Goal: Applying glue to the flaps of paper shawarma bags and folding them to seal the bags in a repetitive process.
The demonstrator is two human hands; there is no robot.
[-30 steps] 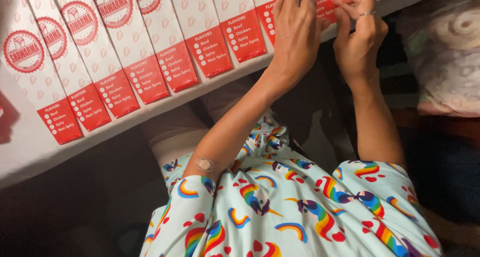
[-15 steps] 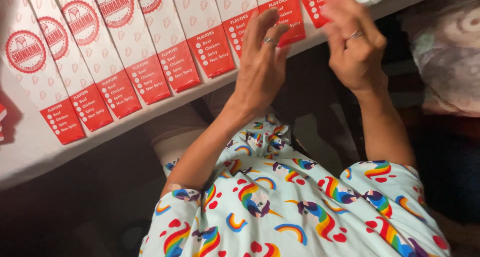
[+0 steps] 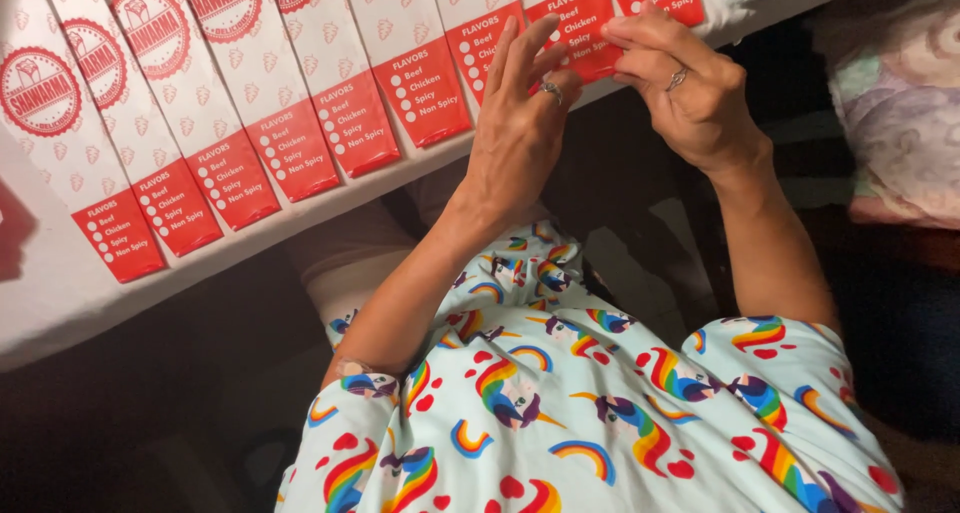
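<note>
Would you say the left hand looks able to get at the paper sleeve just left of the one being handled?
Probably yes: the left hand rests right beside that paper sleeve, with nothing lying between them on the table.

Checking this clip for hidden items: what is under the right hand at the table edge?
Under the right hand lies the red end of a white paper sleeve, its corner pinched in the fingertips. The white table shows beneath. Whatever the palm covers cannot be seen.
</note>
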